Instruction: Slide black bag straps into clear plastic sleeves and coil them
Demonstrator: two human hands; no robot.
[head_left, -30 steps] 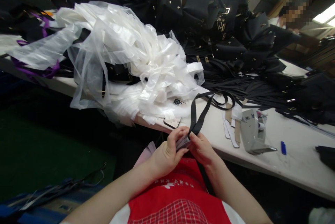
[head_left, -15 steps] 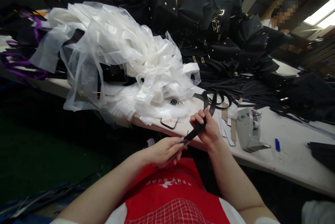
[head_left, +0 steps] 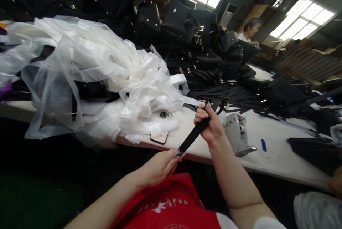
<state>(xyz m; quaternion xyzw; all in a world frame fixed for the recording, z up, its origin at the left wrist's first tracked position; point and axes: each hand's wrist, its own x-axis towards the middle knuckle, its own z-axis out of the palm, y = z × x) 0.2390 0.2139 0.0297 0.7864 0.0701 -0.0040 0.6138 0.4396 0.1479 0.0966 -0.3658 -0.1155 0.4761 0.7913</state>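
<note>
**Black strap (head_left: 194, 133) held straight at the near edge of the worktop (head_left: 279, 162)**

The left grip (head_left: 159, 166) is closed around the lower end of the strap, where a bit of clear plastic (head_left: 179, 153) shows at the fingertips. The right grip (head_left: 211, 123), higher up and farther forward, is clenched on the same strap, thumb pointing up. Between the two grips the strap runs in a straight slant, lifted over the worktop's edge, and more black strap shows just beyond the right grip, partly hidden by the fingers.

Up and to the left of both grips spreads a large heap of translucent plastic strips (head_left: 128, 68), one strip reaching close to the right grip's fingers. Between that heap and the left grip lies a flat, dark-edged item like a phone (head_left: 159, 137). Just right of the right grip stands a pale dispenser (head_left: 235, 136), partly covered by the forearm; farther right lies a small blue object (head_left: 264, 145).

Beyond the right grip, black straps (head_left: 227, 91) lie in a dense layer, and behind them rise black bags (head_left: 176, 20) with gold-coloured fittings. Well beyond the right grip, on the far side of the bags, is another person (head_left: 244, 37) in white. Below the grips is a red apron (head_left: 171, 205) with white lettering.
</note>
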